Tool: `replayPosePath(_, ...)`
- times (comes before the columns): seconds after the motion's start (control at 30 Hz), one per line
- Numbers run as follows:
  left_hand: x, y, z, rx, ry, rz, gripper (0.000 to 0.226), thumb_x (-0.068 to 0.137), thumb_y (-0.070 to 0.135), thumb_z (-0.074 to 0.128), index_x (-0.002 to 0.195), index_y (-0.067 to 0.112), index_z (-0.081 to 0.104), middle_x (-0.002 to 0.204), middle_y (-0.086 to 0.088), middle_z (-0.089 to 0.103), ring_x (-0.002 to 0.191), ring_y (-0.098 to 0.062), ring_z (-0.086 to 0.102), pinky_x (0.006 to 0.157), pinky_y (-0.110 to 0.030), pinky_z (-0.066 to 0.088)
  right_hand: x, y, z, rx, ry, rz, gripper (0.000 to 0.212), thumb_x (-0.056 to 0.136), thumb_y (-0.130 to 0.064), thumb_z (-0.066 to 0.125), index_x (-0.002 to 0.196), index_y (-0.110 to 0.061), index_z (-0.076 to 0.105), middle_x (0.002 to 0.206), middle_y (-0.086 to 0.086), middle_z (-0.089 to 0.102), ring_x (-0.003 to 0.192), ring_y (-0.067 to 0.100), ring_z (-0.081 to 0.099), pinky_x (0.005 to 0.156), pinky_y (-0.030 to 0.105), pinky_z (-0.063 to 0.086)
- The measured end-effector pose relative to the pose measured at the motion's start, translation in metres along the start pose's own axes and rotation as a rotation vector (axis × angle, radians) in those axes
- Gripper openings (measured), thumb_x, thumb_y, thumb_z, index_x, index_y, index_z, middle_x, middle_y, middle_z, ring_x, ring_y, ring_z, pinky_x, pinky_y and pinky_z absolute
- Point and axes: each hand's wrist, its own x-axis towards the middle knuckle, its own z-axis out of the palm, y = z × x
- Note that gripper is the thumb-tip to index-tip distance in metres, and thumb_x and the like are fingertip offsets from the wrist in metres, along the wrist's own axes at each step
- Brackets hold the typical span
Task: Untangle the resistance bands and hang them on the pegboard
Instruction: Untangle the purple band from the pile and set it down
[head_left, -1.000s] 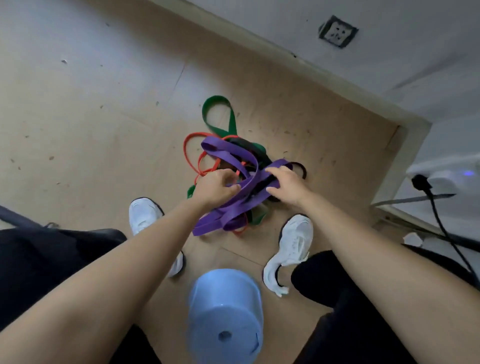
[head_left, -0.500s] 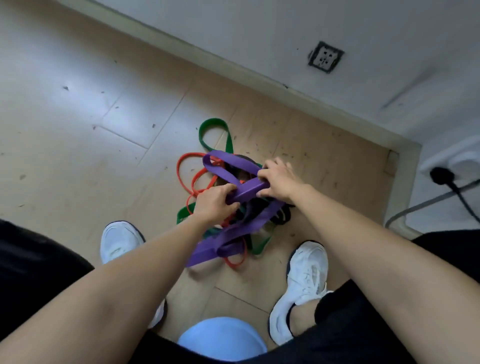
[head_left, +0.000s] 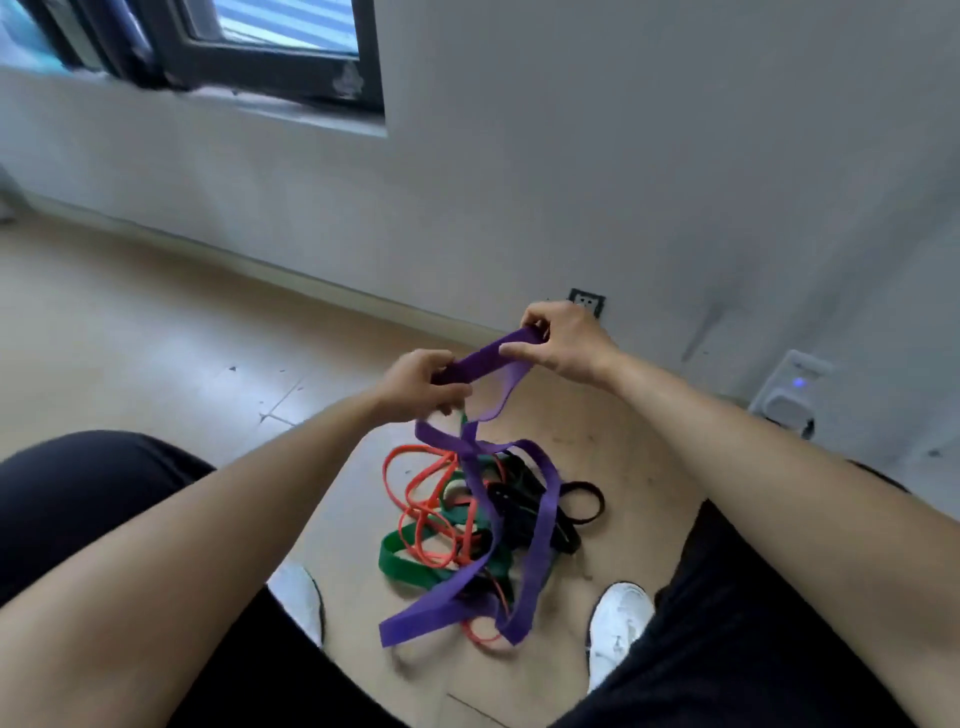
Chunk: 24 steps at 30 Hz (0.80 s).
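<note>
At frame centre the left hand (head_left: 418, 387) and right hand (head_left: 563, 343) both pinch the purple band (head_left: 485, 364) aloft; its lower loops hang into the tangle (head_left: 447, 519) on the floor (head_left: 156, 364), seemingly caught there.

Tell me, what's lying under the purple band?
An orange band, a green band and a black band lie tangled under the purple band, on the floor. Where purple crosses them, their knots are covered.
</note>
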Motion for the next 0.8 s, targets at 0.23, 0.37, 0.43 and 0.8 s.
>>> replayPosePath(0.23, -0.008, 0.09, -0.088, 0.223, 0.221, 0.212, 0.01, 0.095, 0.019, 0.068, 0.098, 0.028, 0.068, 0.08, 0.005, 0.072, 0.071, -0.015, 0.072, 0.073, -0.044, 0.063, -0.016, -0.042, -0.095, 0.2, -0.066, -0.067, 0.019, 0.085, -0.033, 0.081, 0.093, -0.018, 0.072, 0.084, 0.009, 0.072, 0.07, 0.011, 0.061, 0.067, 0.026, 0.048)
replayPosePath(0.37, 0.0, 0.13, -0.126, 0.347, 0.304, 0.267, 0.014, 0.095, 0.02, 0.066, 0.093, 0.034, 0.066, 0.082, 0.008, 0.072, 0.073, -0.018, 0.071, 0.075, -0.05, 0.061, -0.011, -0.061, -0.132, 0.186, -0.043, -0.118, 0.02, 0.087, -0.024, 0.079, 0.104, -0.014, 0.073, 0.089, 0.015, 0.075, 0.074, 0.014, 0.065, 0.072, 0.027, 0.049)
replayPosePath(0.43, 0.005, 0.15, -0.142, 0.445, 0.282, 0.275, 0.009, 0.096, 0.021, 0.066, 0.099, 0.028, 0.07, 0.085, 0.008, 0.072, 0.076, -0.017, 0.071, 0.077, -0.048, 0.061, -0.003, -0.068, -0.146, 0.122, 0.004, -0.135, 0.018, 0.085, -0.026, 0.081, 0.099, -0.017, 0.075, 0.084, 0.008, 0.076, 0.071, 0.011, 0.066, 0.07, 0.025, 0.048)
replayPosePath(0.8, 0.072, 0.131, -0.149, -0.109, 0.071, 0.082, 0.025, 0.084, 0.02, 0.082, 0.105, 0.014, 0.071, 0.091, -0.009, 0.077, 0.082, -0.022, 0.076, 0.075, -0.033, 0.063, 0.071, -0.028, -0.114, -0.174, 0.287, -0.085, 0.035, 0.08, -0.049, 0.079, 0.073, -0.016, 0.068, 0.081, -0.002, 0.057, 0.082, 0.017, 0.052, 0.069, 0.033, 0.041)
